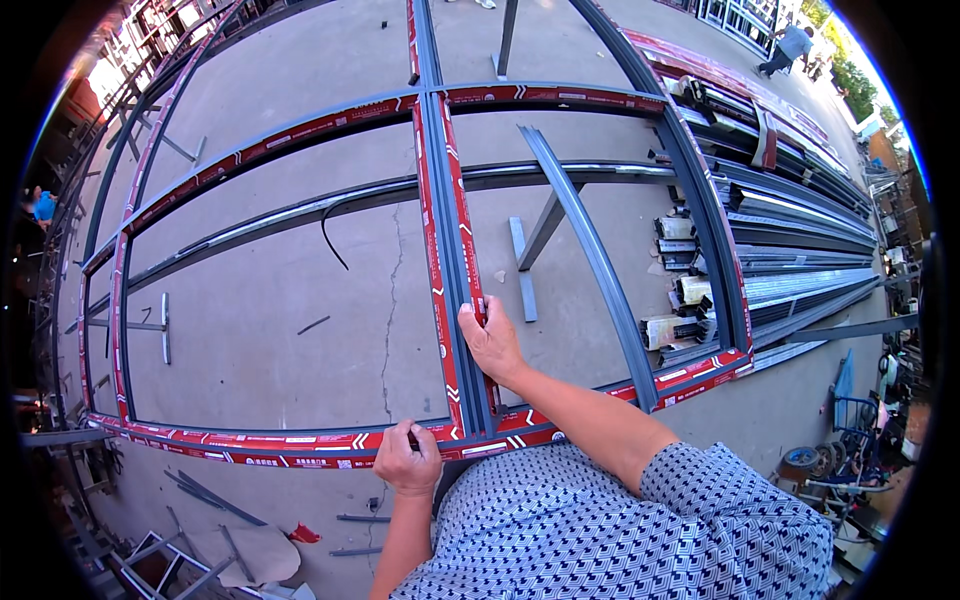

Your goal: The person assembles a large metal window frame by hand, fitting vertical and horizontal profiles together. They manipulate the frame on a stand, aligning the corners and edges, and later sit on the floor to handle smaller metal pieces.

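Observation:
A large grey metal window frame (430, 250), its edges covered in red printed tape, lies flat in front of me on supports. My right hand (492, 340) is closed round the red-taped right side of the frame's middle bar (448, 280), a little in from the near rail. At the near rail (300, 442), left of the middle bar, my left hand (408, 458) makes a fist. Something small and dark shows between its fingers, too hidden to name. A loose grey metal strip (590, 250) lies slanting across the right-hand opening, its near end at the near rail.
A support beam (300, 220) runs under the frame. Stacked metal profiles (790, 250) lie on the floor to the right. A hand cart (850, 440) stands at lower right, metal stands (170, 560) at lower left. Another person (790, 48) is far off at upper right.

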The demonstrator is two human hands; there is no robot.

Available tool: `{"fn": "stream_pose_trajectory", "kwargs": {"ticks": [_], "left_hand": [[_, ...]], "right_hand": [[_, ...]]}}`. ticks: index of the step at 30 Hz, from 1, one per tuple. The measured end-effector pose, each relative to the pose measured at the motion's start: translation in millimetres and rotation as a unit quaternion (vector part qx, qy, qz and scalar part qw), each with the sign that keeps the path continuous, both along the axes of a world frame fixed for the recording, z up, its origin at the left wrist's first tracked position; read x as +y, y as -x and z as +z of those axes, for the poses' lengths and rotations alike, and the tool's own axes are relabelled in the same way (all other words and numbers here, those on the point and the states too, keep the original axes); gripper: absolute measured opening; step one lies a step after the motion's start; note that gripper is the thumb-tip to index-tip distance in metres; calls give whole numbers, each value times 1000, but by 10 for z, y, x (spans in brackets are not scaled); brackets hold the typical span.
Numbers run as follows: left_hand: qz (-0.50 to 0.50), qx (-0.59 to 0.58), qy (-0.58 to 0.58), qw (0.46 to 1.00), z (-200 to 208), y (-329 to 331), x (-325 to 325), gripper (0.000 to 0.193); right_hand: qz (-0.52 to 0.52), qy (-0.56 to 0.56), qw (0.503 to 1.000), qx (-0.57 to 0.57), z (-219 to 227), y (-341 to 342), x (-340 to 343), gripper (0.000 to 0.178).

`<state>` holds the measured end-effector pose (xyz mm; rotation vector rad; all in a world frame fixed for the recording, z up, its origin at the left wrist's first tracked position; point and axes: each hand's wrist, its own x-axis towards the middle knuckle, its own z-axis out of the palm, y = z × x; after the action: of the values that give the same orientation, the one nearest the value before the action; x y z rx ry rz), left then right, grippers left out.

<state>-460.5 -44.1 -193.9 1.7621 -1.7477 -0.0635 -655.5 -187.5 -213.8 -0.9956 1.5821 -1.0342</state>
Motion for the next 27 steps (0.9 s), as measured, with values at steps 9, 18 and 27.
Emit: {"fn": "stream_pose_trajectory", "kwargs": {"ticks": [9,18,27], "left_hand": [[2,-3,0,1000,-17,-6,9,8],[0,-3,0,1000,-20,-7,10,8],[-3,-1,4,1000,-6,-7,1,8]], "right_hand": [[1,17,1000,9,26,-8,6,59],[-7,29,999,24,77,-25,-2,50],[-9,22,1000,17,2,-32,7,58]]}}
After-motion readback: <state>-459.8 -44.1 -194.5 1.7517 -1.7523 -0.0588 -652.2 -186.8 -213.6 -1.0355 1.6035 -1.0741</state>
